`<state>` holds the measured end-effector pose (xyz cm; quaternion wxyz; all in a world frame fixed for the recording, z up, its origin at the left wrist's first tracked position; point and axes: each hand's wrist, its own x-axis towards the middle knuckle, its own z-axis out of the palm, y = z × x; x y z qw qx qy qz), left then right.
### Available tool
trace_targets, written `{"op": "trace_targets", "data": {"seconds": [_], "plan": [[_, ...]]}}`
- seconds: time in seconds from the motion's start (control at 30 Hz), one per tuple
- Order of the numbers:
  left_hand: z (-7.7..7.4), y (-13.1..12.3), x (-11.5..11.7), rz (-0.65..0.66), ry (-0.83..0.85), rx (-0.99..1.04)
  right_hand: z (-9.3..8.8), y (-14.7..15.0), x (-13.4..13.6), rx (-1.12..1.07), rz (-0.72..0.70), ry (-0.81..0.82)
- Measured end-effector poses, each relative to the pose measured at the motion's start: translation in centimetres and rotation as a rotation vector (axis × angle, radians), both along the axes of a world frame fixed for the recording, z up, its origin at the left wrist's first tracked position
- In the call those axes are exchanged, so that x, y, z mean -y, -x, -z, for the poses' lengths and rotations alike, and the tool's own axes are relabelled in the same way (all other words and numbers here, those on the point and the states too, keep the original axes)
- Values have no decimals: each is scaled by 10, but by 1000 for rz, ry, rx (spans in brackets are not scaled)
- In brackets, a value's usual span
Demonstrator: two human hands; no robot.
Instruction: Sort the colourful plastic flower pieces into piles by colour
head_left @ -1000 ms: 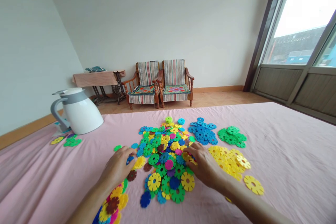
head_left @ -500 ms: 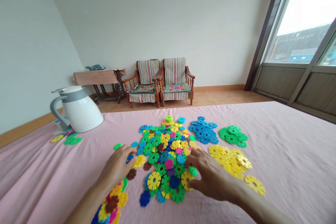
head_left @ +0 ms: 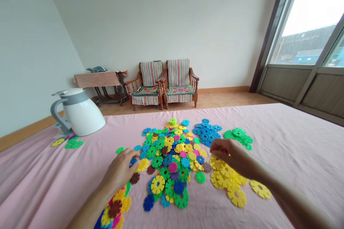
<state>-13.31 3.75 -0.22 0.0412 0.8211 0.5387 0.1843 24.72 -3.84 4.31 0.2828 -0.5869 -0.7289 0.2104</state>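
Observation:
My left hand rests on the cloth at the left of a mixed heap of coloured snowflake discs. Its bent fingers and thumb stay apart around a blue disc; whether they touch it is unclear. A yellow disc lies beside the fingertips. My right hand is over the upper edge of a pile of yellow discs, fingers curled in and nothing visible in them. Just behind it are a blue disc pile and a green disc pile. One yellow disc lies at the near edge of the yellow pile.
A white jug with a grey handle stands at the left, near a few loose green discs. More mixed discs lie by my left forearm. Pink cloth covers the surface. Two wooden armchairs stand beyond it.
My right hand has moved from the heap's right side up and right to the yellow pile. The yellow disc under it then is gone from there; one now lies at that pile's near edge.

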Motion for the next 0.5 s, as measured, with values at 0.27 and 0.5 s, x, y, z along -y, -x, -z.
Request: {"op": "trace_targets", "data": {"seconds": [0.27, 0.5], "plan": [[-3, -4, 1, -21, -13, -3, 15, -56, 11, 176, 158, -73], [1, -1, 0, -2, -20, -3, 17, 16, 9, 258, -51, -97]]}}
